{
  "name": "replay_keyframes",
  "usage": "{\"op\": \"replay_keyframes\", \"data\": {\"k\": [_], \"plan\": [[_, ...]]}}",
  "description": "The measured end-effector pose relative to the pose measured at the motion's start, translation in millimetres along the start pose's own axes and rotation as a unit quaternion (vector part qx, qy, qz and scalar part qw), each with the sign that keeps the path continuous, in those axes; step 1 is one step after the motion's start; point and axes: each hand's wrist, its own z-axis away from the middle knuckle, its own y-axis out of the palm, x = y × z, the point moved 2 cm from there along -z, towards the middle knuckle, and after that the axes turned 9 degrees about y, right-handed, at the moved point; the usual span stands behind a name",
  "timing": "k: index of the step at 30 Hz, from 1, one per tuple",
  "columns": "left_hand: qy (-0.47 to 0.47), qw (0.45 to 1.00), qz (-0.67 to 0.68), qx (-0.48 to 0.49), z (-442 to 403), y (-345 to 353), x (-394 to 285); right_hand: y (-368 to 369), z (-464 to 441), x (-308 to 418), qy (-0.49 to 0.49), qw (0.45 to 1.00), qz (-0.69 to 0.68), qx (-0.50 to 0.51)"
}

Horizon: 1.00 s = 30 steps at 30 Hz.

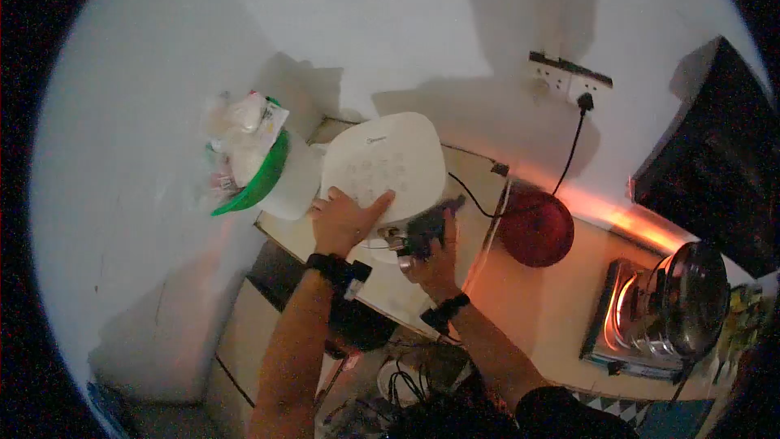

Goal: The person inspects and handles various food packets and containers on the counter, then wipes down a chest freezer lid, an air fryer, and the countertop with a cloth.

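A white rounded-square appliance (383,158), with a small logo and faint round marks on its face, stands on the pale counter. My left hand (345,219) presses on its near edge, thumb and fingers apart. Just below it, my right hand (435,260) is closed around a dark object (426,232) at the appliance's near side. Small shiny parts show beside that object, but its kind is unclear. Dark bands circle both my wrists.
Left of the appliance is a white container (294,183) with a green rim and plastic bags. A black cord (570,154) hangs from the wall socket (561,80) past a dark red round object (536,228). On the right, a pan (695,301) tilts by a glowing stove (626,309).
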Motion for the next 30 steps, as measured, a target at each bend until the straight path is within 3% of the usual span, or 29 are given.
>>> {"op": "replay_keyframes", "data": {"k": [1, 3, 5, 7, 9, 10, 13, 16, 30], "plan": [[-0.022, 0.999, 0.032, -0.005, 7, -18, -13, -1, 12, -14, 0.025, 0.999, -0.017, 0.030], [-0.049, 0.996, 0.077, -0.013, 11, -21, -27, -34, 26, -26, 0.215, 0.956, -0.134, 0.151], [-0.050, 0.994, 0.083, -0.053, 6, -7, -16, -30, 53, -63, 0.257, 0.939, -0.122, 0.195], [0.024, 0.988, 0.148, 0.025, 8, -25, -15, -25, 75, -95, 0.196, 0.956, -0.046, 0.212], [-0.041, 0.992, 0.119, -0.018, 14, -25, -17, -27, 94, -133, 0.295, 0.883, -0.250, 0.265], [-0.034, 0.990, 0.133, -0.032, 25, -27, -18, -15, 106, -174, 0.341, 0.801, -0.415, 0.262], [-0.003, 0.986, 0.154, -0.065, 47, -26, -28, -36, 102, -155, 0.313, 0.868, -0.283, 0.263], [0.031, 0.984, 0.160, -0.078, 47, -24, -37, -52, 101, -139, 0.289, 0.899, -0.213, 0.249], [0.104, 0.975, 0.156, -0.118, 63, -35, -39, -102, 119, -86, 0.285, 0.917, -0.152, 0.234]]}}
